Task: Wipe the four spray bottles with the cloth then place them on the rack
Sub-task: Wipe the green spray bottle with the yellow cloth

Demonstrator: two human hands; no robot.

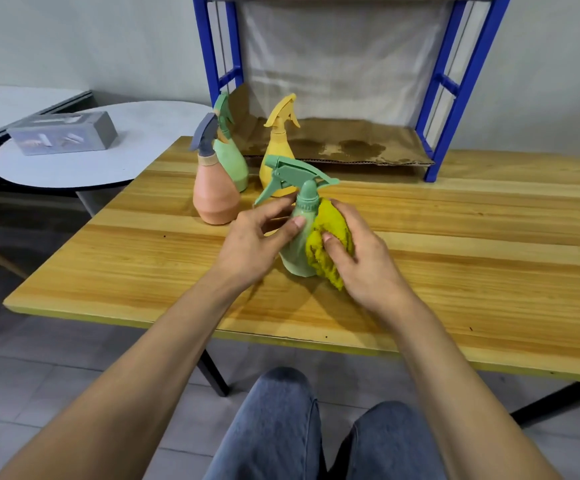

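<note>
A green spray bottle (295, 251) stands tilted on the wooden table (455, 258), near its middle. My left hand (254, 244) grips its neck and shoulder from the left. My right hand (364, 258) holds a crumpled yellow-green cloth (326, 244) pressed against the bottle's right side. Behind them stand three more bottles: a pink one with a grey trigger (214, 192), a second green one (233, 150) and a yellow one (280, 147). The blue rack (455, 98) stands at the table's back, its lowest shelf lined with stained cardboard (344, 143).
A round grey table (115, 150) to the left carries a grey box (63, 133). My knees in jeans (281, 427) sit below the table's near edge. The right half of the wooden table holds nothing.
</note>
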